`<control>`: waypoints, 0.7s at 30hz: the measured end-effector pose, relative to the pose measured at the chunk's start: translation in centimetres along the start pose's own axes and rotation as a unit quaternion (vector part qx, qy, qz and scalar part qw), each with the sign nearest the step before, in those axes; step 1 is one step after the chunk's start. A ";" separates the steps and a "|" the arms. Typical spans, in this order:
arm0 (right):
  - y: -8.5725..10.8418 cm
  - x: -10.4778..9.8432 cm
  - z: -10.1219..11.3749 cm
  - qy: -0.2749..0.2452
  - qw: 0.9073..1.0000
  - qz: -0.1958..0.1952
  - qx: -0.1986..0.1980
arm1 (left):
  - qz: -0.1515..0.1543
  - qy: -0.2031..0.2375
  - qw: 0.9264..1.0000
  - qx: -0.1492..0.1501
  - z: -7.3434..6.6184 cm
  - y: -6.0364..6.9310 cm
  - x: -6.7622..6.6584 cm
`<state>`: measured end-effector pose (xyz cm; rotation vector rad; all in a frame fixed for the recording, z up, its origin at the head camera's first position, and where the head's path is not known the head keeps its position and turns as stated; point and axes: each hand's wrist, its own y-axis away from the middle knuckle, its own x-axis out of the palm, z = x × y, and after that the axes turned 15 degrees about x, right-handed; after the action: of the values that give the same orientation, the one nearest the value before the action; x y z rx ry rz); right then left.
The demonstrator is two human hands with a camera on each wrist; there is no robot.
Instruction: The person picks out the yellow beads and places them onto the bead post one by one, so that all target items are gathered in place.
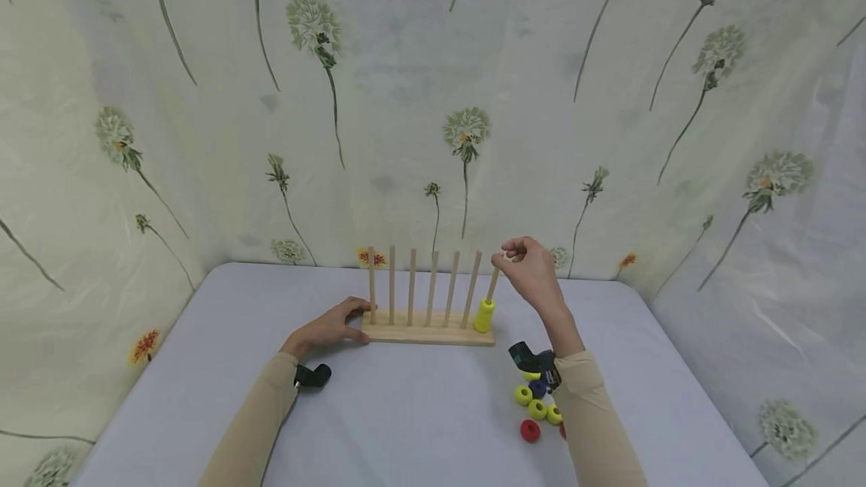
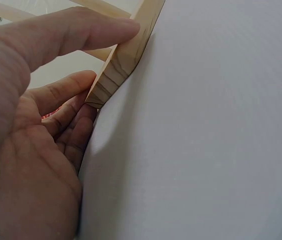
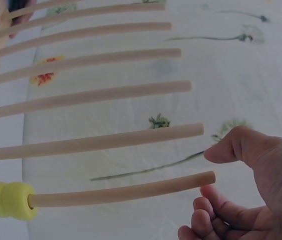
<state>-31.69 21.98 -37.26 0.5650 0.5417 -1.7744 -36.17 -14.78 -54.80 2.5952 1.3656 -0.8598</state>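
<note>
A wooden rack (image 1: 426, 334) with several upright pegs stands on the table. My left hand (image 1: 334, 324) grips its left end; in the left wrist view the thumb (image 2: 106, 31) lies on the base's edge and the other fingers are at its end. Yellow beads (image 1: 484, 316) are stacked low on the rightmost peg (image 3: 126, 194). At that peg's top is my right hand (image 1: 531, 269), thumb and index finger apart on either side of the tip, with no bead between them. The right wrist view shows the index fingertip (image 3: 208, 191) at the peg's end, perhaps touching it.
Loose yellow beads (image 1: 537, 409), a red bead (image 1: 531, 431) and a dark blue bead (image 1: 537, 388) lie beside my right forearm, which partly hides the group. A flowered curtain (image 1: 406, 96) hangs behind the white table (image 1: 406, 412).
</note>
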 end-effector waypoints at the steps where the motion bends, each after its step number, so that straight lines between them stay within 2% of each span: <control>1: 0.0 -0.1 -0.2 -0.004 1.000 0.003 0.001 | 0.001 -0.001 1.000 0.004 0.0 0.0 0.0; 5: -0.2 -0.6 -1.4 -0.036 0.999 0.019 -0.002 | 0.003 0.002 1.000 0.012 0.1 0.0 -0.1; 9: -0.4 -1.5 -3.4 -0.053 0.998 0.026 -0.023 | 0.000 0.005 1.000 0.011 0.2 -0.1 0.0; 15: -0.1 -2.9 -6.7 -0.015 0.996 0.071 -0.054 | -0.002 0.003 1.000 0.008 0.1 0.0 0.1; 21: 0.3 -3.3 -10.7 0.019 0.987 0.147 -0.056 | -0.001 -0.002 1.000 0.013 0.2 -0.1 0.1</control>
<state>-29.52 30.99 -43.59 0.5707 0.5509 -1.4467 -36.29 -14.78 -55.00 2.6111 1.3658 -0.8887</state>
